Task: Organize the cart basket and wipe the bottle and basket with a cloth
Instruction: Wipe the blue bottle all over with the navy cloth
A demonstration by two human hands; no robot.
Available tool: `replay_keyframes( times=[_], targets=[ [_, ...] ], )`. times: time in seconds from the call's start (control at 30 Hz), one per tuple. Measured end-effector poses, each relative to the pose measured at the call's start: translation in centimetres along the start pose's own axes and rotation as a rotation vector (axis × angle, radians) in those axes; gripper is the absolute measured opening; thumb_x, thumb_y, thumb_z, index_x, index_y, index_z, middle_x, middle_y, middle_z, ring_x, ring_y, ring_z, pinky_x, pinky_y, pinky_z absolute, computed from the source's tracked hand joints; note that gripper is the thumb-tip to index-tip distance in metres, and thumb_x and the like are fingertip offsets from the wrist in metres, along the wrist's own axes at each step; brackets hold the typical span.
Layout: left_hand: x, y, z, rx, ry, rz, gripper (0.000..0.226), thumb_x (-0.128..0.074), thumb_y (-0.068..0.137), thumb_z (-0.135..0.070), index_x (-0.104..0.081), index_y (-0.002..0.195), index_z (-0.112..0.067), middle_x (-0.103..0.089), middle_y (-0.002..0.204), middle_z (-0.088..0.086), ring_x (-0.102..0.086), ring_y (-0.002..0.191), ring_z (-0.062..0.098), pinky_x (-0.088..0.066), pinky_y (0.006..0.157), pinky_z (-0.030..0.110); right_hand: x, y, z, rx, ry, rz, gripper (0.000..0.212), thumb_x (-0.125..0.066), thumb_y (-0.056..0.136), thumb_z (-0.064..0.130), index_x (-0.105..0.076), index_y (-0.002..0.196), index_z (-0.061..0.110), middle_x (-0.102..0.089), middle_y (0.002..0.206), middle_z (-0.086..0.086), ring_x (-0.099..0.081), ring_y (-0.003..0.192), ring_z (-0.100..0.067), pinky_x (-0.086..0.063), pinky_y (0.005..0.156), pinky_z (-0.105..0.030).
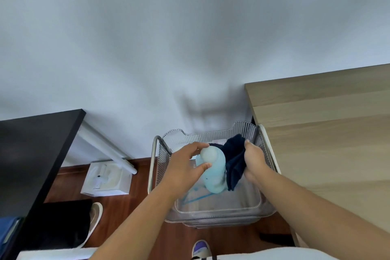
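A clear ribbed plastic cart basket [217, 211] sits on a white metal frame against the wall. Inside it, my left hand [185, 167] grips the top of a pale blue bottle [214, 173] that stands tilted. My right hand [254, 155] holds a dark navy cloth [233, 162], which presses against the bottle's right side. The cloth hangs down into the basket. Something with blue lines lies flat on the basket floor, partly hidden by the bottle.
A light wooden tabletop [327, 133] adjoins the basket on the right. A black desk [31, 154] with a white leg stands at left. A white box [106, 177] and a slipper [96, 213] lie on the wooden floor. My shoe [200, 248] is below the basket.
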State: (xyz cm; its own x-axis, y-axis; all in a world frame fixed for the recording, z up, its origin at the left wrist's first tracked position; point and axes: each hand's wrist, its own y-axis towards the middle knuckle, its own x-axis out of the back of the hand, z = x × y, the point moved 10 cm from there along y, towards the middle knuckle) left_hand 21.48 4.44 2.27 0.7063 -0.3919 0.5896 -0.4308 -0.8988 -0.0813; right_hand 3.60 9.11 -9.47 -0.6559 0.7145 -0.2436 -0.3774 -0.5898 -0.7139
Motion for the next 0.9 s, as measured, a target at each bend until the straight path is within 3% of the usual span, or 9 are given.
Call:
replay_keyframes(
  times=[0.07,0.13,0.23,0.33,0.5,0.63,0.7,0.8,0.9],
  targets=[
    [0.0,-0.1,-0.4,-0.027,0.063,-0.026,0.043,-0.078,0.074,-0.022,-0.061,0.109,-0.04,-0.057,0.111,-0.014,-0.054,0.1,-0.014,-0.047,0.088,0.011,1.4,-0.4,0.4,-0.013,0.083,0.01,0.031,-0.04,0.1,0.032,-0.061,0.09,0.012,-0.067,0.087,-0.009,-0.064,0.077,-0.022,-0.048,0.059,-0.033],
    [-0.4,-0.1,-0.7,-0.012,0.136,-0.051,0.047,-0.08,0.069,-0.035,-0.057,0.11,-0.041,-0.05,0.106,-0.018,-0.054,0.095,-0.01,-0.045,0.079,0.007,2.7,-0.7,0.6,-0.029,0.101,0.017,0.03,-0.04,0.1,0.035,-0.06,0.097,0.012,-0.066,0.097,-0.01,-0.064,0.088,-0.025,-0.052,0.073,-0.038],
    [-1.2,0.2,-1.3,0.03,0.234,-0.057,0.05,-0.079,0.068,-0.045,-0.05,0.107,-0.036,-0.047,0.103,-0.015,-0.056,0.088,0.004,-0.051,0.079,0.024,4.0,-1.2,0.9,-0.036,0.118,0.045,0.03,-0.038,0.101,0.036,-0.06,0.097,0.015,-0.064,0.103,-0.01,-0.061,0.096,-0.028,-0.047,0.092,-0.046],
    [-1.4,1.0,-2.2,0.025,0.337,-0.041,0.045,-0.076,0.075,-0.04,-0.049,0.108,-0.026,-0.048,0.103,-0.006,-0.059,0.09,0.021,-0.051,0.081,0.037,4.6,-1.8,1.7,-0.003,0.137,0.057,0.033,-0.036,0.102,0.034,-0.06,0.096,0.013,-0.064,0.101,-0.01,-0.063,0.091,-0.027,-0.046,0.093,-0.045],
    [-1.5,2.1,-3.2,-0.088,0.401,0.129,0.041,-0.075,0.076,-0.023,-0.053,0.11,-0.025,-0.052,0.106,-0.008,-0.056,0.098,0.018,-0.046,0.083,0.032,5.7,-1.8,2.5,0.034,0.152,0.065,0.038,-0.032,0.103,0.036,-0.056,0.119,0.011,-0.062,0.113,-0.011,-0.059,0.108,-0.03,-0.041,0.104,-0.048],
    [-1.4,2.6,-2.6,-0.087,0.348,0.311,0.043,-0.077,0.073,-0.01,-0.058,0.105,-0.032,-0.059,0.11,-0.014,-0.053,0.103,0.011,-0.046,0.09,0.03,6.0,-1.7,2.5,0.044,0.161,0.07,0.039,-0.031,0.103,0.037,-0.059,0.112,0.012,-0.067,0.104,-0.009,-0.064,0.097,-0.026,-0.043,0.1,-0.045],
    [-1.2,2.6,-2.2,-0.055,0.28,0.338,0.047,-0.079,0.07,-0.014,-0.056,0.102,-0.039,-0.059,0.111,-0.019,-0.056,0.105,0.008,-0.047,0.087,0.026,6.2,-1.6,2.6,0.058,0.152,0.065,0.038,-0.03,0.103,0.036,-0.062,0.101,0.015,-0.071,0.095,-0.008,-0.069,0.086,-0.024,-0.048,0.09,-0.044],
    [-0.5,2.7,-2.0,-0.019,0.346,0.191,0.051,-0.083,0.062,-0.04,-0.053,0.103,-0.037,-0.053,0.104,-0.017,-0.057,0.098,0.006,-0.047,0.082,0.024,6.0,-1.5,2.7,0.075,0.166,0.069,0.038,-0.029,0.103,0.034,-0.061,0.098,0.014,-0.075,0.08,-0.006,-0.074,0.068,-0.02,-0.05,0.07,-0.038],
    [-0.9,2.7,-2.2,-0.011,0.479,0.072,0.051,-0.078,0.068,-0.048,-0.053,0.105,-0.023,-0.052,0.102,-0.007,-0.056,0.092,0.017,-0.049,0.082,0.035,5.4,-1.5,2.7,0.094,0.139,0.073,0.037,-0.031,0.103,0.033,-0.058,0.115,0.012,-0.07,0.1,-0.01,-0.069,0.088,-0.026,-0.051,0.081,-0.041]
  ],
)
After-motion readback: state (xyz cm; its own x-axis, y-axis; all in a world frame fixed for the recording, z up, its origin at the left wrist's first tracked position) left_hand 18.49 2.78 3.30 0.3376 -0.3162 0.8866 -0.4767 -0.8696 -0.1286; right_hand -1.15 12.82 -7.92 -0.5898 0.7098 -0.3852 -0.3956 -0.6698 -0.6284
